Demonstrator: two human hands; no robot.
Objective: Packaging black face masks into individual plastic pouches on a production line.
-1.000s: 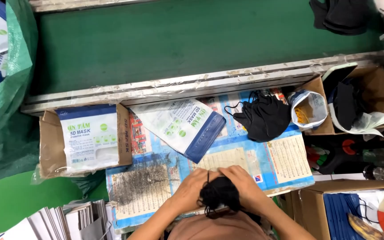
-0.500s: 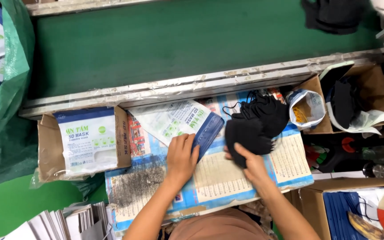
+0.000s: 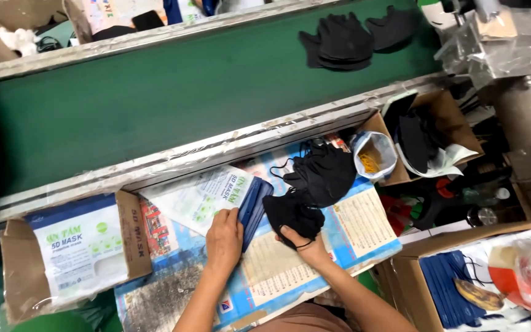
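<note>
Left hand (image 3: 224, 237) pressing flat, fingers together, on mask pouch (image 3: 207, 197). Right hand (image 3: 303, 245) pinching black mask stack (image 3: 292, 213), lying just beyond fingertips, beside pile of black masks (image 3: 324, 172).

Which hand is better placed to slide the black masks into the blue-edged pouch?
Probably the right hand: its grip already holds the black masks beside the pouch, which the left hand steadies.

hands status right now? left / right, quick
Left hand: open, resting flat on the stack of mask pouches.
Right hand: closed on a bunch of black masks.
</note>
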